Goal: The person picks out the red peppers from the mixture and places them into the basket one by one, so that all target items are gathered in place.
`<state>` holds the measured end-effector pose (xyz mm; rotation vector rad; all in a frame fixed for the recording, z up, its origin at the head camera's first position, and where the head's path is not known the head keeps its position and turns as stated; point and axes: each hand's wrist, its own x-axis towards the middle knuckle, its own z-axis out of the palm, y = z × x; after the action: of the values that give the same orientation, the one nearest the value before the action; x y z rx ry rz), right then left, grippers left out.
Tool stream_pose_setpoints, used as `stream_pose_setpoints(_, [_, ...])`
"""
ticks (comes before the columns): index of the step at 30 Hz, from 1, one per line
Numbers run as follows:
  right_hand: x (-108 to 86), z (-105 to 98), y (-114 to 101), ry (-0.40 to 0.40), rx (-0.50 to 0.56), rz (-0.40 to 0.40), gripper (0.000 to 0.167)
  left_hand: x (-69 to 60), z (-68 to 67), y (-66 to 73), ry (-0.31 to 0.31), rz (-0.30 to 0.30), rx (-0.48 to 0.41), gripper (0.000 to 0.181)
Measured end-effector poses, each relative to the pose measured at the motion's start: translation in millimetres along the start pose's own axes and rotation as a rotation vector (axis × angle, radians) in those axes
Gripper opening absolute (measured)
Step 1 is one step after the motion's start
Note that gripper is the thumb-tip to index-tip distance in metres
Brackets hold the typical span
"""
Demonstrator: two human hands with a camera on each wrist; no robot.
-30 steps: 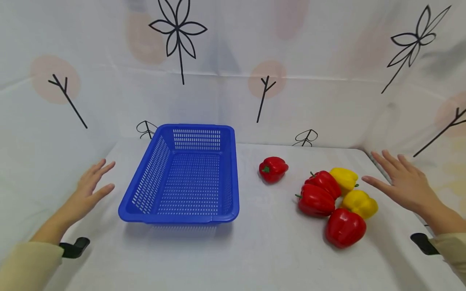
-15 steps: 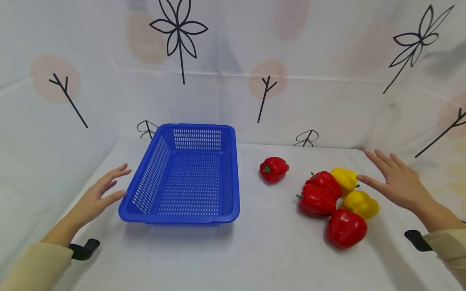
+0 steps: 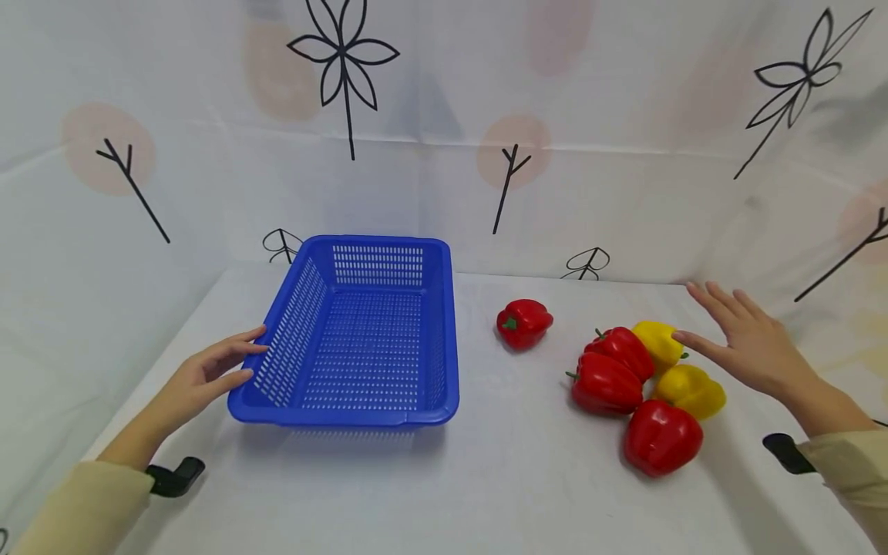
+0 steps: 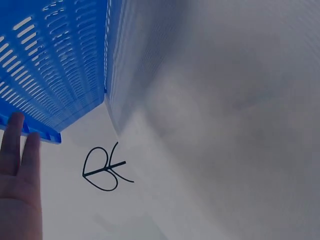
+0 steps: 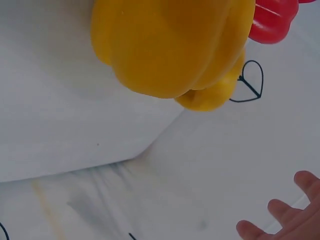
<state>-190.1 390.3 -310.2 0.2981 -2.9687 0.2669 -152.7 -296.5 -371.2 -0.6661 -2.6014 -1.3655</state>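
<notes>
A blue plastic basket (image 3: 340,418) with slotted walls stands left of centre in the head view. My left hand (image 3: 201,379) is at its left rim, with loosely extended fingers over the edge; in the left wrist view two fingertips (image 4: 31,142) meet the rim. My right hand (image 3: 756,347) is spread in the air, holding nothing, just right of a yellow bell pepper (image 3: 688,391) and a farther yellow bell pepper (image 3: 652,339). Red bell peppers lie against them: a front one (image 3: 662,438), a middle one (image 3: 605,384) and a back one (image 3: 624,351).
Another red bell pepper (image 3: 523,324) lies alone between the basket and the cluster. Everything stands on a white-covered table (image 3: 513,478). A white cloth (image 3: 430,100) with black plant drawings hangs behind and along the sides.
My left hand has moved right, from beside the basket onto its left rim. My right hand has drifted slightly left toward the yellow peppers. Basket and peppers stay in place.
</notes>
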Motion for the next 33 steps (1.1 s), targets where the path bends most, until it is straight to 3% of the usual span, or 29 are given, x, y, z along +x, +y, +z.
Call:
stream_pose_setpoints(5, [4.3, 0, -5, 0.01, 0.005, -0.014, 0.082, 0.8, 3.5, 2.5, 0.043, -0.002, -0.067, 0.025])
stream_pose_setpoints(14, [14.7, 0, -17, -0.005, 0.04, -0.009, 0.084, 2.0, 8.3, -3.5, 0.107, 0.008, -0.106, 0.017])
stream_pose_setpoints(25, [28.7, 0, -34, -0.035, 0.09, -0.028, 0.087, -0.5, 9.4, -1.8, 0.119, 0.011, -0.126, 0.016])
stream_pose_setpoints(33, [36.7, 0, -42, -0.043, 0.096, -0.096, 0.083, -1.7, 9.7, -2.8, 0.126, 0.016, -0.118, 0.017])
